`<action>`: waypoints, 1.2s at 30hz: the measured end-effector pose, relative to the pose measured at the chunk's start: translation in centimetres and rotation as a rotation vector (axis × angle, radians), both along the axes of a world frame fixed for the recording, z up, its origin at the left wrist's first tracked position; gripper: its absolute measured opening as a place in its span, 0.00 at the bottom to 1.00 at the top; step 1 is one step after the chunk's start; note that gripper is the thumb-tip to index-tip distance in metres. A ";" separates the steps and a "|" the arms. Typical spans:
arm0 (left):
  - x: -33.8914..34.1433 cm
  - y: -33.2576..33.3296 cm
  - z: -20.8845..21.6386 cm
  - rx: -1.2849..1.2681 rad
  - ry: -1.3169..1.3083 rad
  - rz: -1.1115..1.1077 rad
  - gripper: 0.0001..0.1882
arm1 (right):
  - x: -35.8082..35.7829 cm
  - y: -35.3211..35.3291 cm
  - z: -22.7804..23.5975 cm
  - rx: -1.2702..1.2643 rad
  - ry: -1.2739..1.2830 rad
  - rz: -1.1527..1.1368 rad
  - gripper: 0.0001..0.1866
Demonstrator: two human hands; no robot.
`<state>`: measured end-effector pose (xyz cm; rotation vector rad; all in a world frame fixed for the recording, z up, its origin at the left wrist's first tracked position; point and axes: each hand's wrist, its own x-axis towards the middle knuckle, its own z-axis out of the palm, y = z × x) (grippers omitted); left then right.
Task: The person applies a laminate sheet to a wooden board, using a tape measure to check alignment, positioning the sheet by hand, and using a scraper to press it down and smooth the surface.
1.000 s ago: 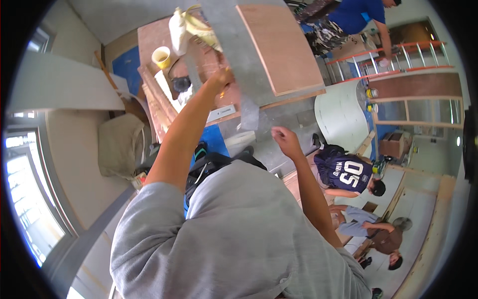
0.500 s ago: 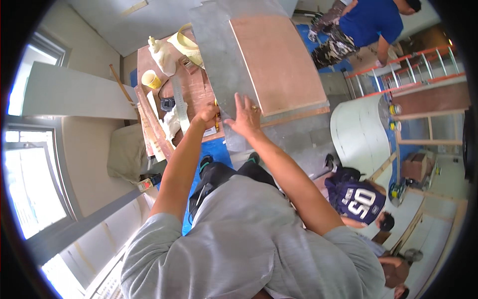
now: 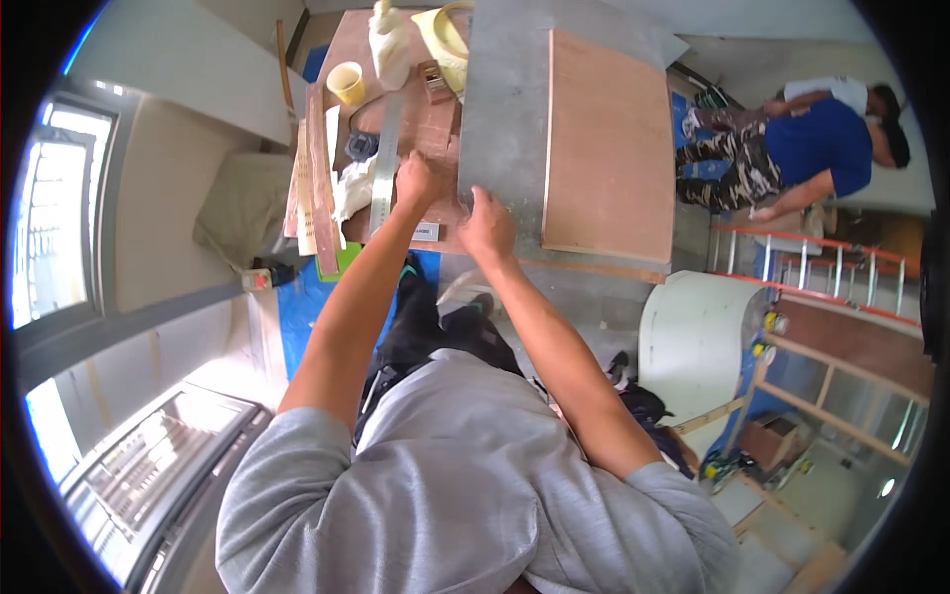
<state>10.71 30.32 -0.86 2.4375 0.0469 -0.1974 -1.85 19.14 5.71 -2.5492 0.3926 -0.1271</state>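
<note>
My left hand (image 3: 418, 182) is closed above the reddish-brown work board (image 3: 424, 129), beside a long metal ruler (image 3: 386, 178); what its fingers hold is hidden. At the near left corner of a large grey sheet (image 3: 507, 129), my right hand (image 3: 487, 228) has its fingers curled at the edge. A light brown plywood panel (image 3: 609, 148) lies on top of that sheet. A small white label-like piece (image 3: 426, 233) rests between my forearms. Left of the ruler are a crumpled white cloth (image 3: 354, 188) and a dark tape-measure-like object (image 3: 362, 147).
Farther back stand a yellow cup (image 3: 346, 83), a pale bottle (image 3: 390, 45) and a yellow roll (image 3: 443, 40). Wood strips (image 3: 319, 178) line the left edge. To the right are a curved white panel (image 3: 688, 327), an orange ladder (image 3: 821, 267) and a person in blue (image 3: 816, 148).
The view has swung, shifting the bench rightward and up. My right hand went from spread flat on the grey sheet to curled at its edge. The yellow-and-black tool at my left hand no longer shows.
</note>
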 end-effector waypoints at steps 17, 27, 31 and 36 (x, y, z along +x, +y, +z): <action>-4.4 -2.2 2.7 0.292 -0.413 -1.401 0.09 | 0.9 -4.4 5.3 0.203 0.258 0.072 0.14; -3.8 -0.1 2.7 0.318 -0.368 -1.241 0.10 | 1.0 -4.1 4.6 0.306 0.257 0.044 0.13; -2.6 1.7 6.6 0.492 -0.421 -1.375 0.10 | 0.7 -3.3 4.3 0.253 0.248 0.051 0.13; -0.2 6.1 12.3 0.391 -0.556 -1.482 0.09 | -1.2 -4.0 3.2 0.433 0.242 0.197 0.20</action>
